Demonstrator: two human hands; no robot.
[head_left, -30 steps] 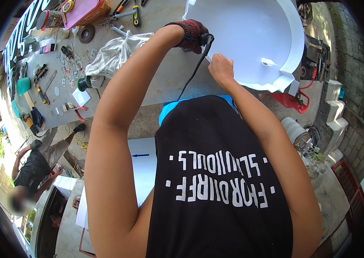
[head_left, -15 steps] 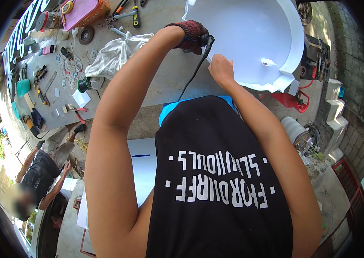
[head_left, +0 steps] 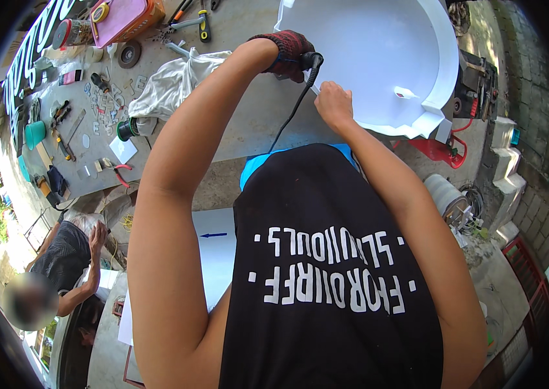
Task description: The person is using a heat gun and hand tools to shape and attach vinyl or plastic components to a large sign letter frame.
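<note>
My left hand point(head_left: 290, 55), in a dark red and black knitted glove, is closed around a black corded tool point(head_left: 312, 61). Only the tool's rear end shows, with its cord hanging toward my waist; its working end is hidden. My bare right hand point(head_left: 334, 106) has its fingers curled on the near-left edge of a large white rounded tray-like piece point(head_left: 440, 55), close to the glove. This piece has a raised white rim, creased at the near right corner. Inside it lies a small white scrap point(head_left: 405, 93).
A crumpled pale cloth point(head_left: 174, 81) lies left of my forearm on the grey table point(head_left: 222, 146). Beyond are cut-out letters point(head_left: 109, 100), a grinding disc point(head_left: 130, 54), an orange container point(head_left: 133, 19) and hand tools. Another person point(head_left: 63, 259) is at the lower left. A red-framed object point(head_left: 440, 152) stands at right.
Both my hands hold the same places. The other person at the left has shifted, with the head moved slightly and an arm now bent upward.
</note>
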